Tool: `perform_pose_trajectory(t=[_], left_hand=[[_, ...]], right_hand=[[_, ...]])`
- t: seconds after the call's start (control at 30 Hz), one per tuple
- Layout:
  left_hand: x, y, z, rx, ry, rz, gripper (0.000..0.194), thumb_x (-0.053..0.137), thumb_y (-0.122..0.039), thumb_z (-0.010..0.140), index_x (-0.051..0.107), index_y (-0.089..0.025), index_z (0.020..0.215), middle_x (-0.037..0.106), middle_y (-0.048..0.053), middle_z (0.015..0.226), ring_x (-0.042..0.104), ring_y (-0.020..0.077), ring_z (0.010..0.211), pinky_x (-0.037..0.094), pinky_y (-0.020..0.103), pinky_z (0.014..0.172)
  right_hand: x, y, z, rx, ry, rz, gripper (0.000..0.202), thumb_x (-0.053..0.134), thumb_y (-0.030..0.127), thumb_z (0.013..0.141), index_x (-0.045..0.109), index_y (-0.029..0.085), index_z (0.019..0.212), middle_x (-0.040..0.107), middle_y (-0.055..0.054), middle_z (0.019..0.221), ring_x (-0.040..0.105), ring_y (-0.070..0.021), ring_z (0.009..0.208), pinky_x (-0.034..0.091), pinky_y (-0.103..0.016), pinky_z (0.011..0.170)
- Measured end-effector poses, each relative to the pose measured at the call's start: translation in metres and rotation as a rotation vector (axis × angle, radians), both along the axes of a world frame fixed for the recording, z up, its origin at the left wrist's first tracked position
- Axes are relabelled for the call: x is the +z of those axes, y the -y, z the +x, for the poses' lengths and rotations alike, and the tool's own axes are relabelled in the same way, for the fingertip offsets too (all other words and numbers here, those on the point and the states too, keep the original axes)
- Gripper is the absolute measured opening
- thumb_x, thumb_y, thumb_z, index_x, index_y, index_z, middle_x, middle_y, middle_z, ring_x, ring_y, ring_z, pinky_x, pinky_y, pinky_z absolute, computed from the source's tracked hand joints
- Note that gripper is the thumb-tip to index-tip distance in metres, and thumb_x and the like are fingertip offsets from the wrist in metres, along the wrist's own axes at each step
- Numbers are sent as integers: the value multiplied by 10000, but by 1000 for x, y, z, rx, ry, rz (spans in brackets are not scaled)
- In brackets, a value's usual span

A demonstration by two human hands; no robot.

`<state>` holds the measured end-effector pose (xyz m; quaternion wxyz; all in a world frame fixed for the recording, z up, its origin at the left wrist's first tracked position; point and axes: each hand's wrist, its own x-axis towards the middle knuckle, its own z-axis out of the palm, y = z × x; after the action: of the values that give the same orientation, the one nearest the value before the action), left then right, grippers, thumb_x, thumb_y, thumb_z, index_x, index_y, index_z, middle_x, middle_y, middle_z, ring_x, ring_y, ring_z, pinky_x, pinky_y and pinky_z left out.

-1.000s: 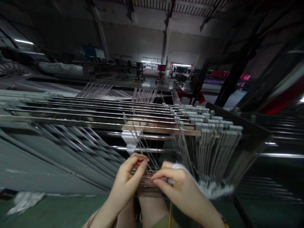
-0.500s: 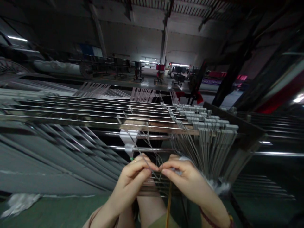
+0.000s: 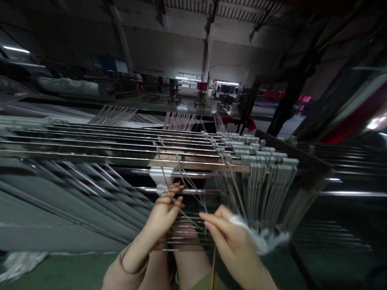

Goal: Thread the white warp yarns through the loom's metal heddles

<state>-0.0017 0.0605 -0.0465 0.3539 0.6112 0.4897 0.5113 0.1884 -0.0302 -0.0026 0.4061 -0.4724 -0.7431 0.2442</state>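
Observation:
Thin metal rods (image 3: 133, 146) run across a loom-like frame. From them a few loose heddle wires (image 3: 190, 182) slant down between my hands. My left hand (image 3: 165, 207) is at the left of these wires, fingers apart, near a white strip of cloth (image 3: 161, 177). On the right, my right hand (image 3: 231, 237) has thumb and forefinger close together beside the lower wires; what they pinch, if anything, is too small to make out. White fluffy material (image 3: 263, 237) lies behind that hand. A yellow stick (image 3: 214, 268) points down below it.
Dense grey heddles (image 3: 266, 185) hang at the right beside a dark end bar (image 3: 296, 151). Grey warp sheets (image 3: 60, 201) spread at the left. Lower rods (image 3: 184, 237) cross above my legs. Farther back are a large white roll (image 3: 69, 86) and racks.
My left hand has moved up and left, away from my right hand, and its fingers have spread. My right hand has shifted slightly; the two hands no longer meet.

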Motion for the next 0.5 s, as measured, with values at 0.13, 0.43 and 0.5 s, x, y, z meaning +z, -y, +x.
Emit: perform_pose_trajectory(t=[0.13, 0.43, 0.5], left_hand=[[23, 30, 0, -56, 159, -61, 211, 534, -288, 831, 537, -162, 1000, 699, 75, 855, 673, 189, 698, 548, 316, 654], [17, 96, -7, -31, 103, -111, 49, 546, -266, 853, 542, -217, 864, 655, 9, 767, 638, 173, 735, 503, 252, 669], [-1, 96, -11, 124, 119, -99, 116, 554, -277, 851, 525, -232, 955, 674, 26, 867, 644, 194, 829, 502, 292, 752]], right_hand=[[10, -11, -12, 12, 25, -109, 255, 499, 116, 897, 660, 243, 1048, 539, 9, 840, 554, -119, 795, 406, -230, 704], [15, -18, -27, 35, 13, -150, 135, 581, 102, 834, 628, 228, 828, 595, 43, 796, 587, -103, 743, 421, -200, 682], [11, -4, -17, -86, -88, -46, 101, 603, 144, 829, 615, 239, 864, 603, 27, 797, 595, -116, 742, 435, -208, 665]])
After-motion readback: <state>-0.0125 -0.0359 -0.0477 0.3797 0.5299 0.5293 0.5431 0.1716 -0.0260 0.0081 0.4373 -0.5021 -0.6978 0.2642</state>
